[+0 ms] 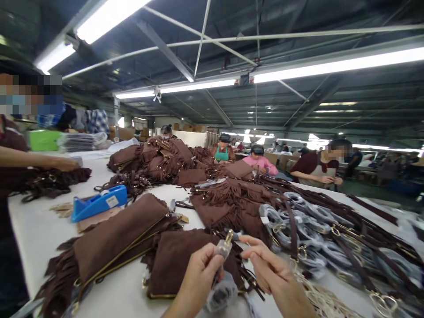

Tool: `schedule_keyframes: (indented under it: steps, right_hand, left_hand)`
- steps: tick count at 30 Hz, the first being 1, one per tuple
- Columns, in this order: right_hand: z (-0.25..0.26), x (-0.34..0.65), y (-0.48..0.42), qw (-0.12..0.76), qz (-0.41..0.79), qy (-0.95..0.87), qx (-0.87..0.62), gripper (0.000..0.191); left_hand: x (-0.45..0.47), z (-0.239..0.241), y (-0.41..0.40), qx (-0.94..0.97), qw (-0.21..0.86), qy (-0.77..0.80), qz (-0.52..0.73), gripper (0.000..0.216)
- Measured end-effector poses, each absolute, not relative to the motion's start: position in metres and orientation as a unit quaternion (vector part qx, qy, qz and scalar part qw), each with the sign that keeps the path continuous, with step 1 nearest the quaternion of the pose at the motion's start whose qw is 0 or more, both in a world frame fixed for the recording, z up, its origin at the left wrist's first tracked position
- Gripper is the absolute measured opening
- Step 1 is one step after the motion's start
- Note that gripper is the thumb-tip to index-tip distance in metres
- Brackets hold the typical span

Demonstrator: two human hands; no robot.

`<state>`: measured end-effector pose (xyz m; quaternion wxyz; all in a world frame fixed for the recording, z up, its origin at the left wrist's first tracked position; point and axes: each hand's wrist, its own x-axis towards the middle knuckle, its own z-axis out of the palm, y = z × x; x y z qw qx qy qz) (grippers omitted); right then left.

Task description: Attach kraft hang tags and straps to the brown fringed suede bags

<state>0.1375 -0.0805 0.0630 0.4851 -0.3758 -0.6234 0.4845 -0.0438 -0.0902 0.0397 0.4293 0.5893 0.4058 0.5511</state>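
Down at the lower edge, the left hand (198, 276) pinches a small clasp (224, 246) wrapped in clear plastic, thumb and forefinger closed on the wrap so the gold tip stands up above them. Just beside it the right hand (270, 269) is loosely curled, its fingers (253, 242) half open, the tips near the clasp; whether they touch it cannot be told. Both hands hover over a brown fringed bag (179, 260) lying flat on the white table (43, 238). Another bag (115, 240) with a gold zip lies to its left, near a blue tape dispenser (99, 202). Wrapped straps (318, 229) pile up to the right. At the left edge another person's arm (36, 160) rests on a bag.
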Motion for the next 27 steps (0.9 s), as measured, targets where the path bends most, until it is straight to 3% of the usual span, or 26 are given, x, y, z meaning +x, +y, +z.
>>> schedule_keyframes:
  steps: [5, 9, 12, 15, 20, 27]
  right_hand:
    - [0.092, 0.132, -0.077, 0.442, 0.445, -0.69, -0.36, 0.037]
    - [0.089, 0.129, -0.074, 0.429, 0.458, -0.695, -0.351, 0.042]
    - [0.091, 0.129, -0.078, 0.424, 0.472, -0.713, -0.299, 0.036]
    - [0.099, 0.133, -0.083, 0.451, 0.432, -0.733, -0.271, 0.033]
    - [0.101, 0.144, -0.086, 0.464, 0.383, -0.731, -0.321, 0.032]
    - [0.103, 0.149, -0.077, 0.462, 0.294, -0.747, -0.377, 0.035]
  left_hand:
    - [-0.035, 0.049, -0.101, 0.637, 0.418, 0.418, 0.495, 0.031]
    - [-0.039, 0.069, -0.113, 0.661, 0.47, 0.386, 0.439, 0.019]
    - [-0.034, 0.088, -0.116, 0.65, 0.484, 0.329, 0.485, 0.029]
    - [-0.024, 0.092, -0.113, 0.648, 0.468, 0.336, 0.497, 0.025]
    - [-0.023, 0.065, -0.111, 0.678, 0.463, 0.352, 0.449, 0.051]
    - [-0.028, 0.037, -0.109, 0.654, 0.481, 0.358, 0.461, 0.06]
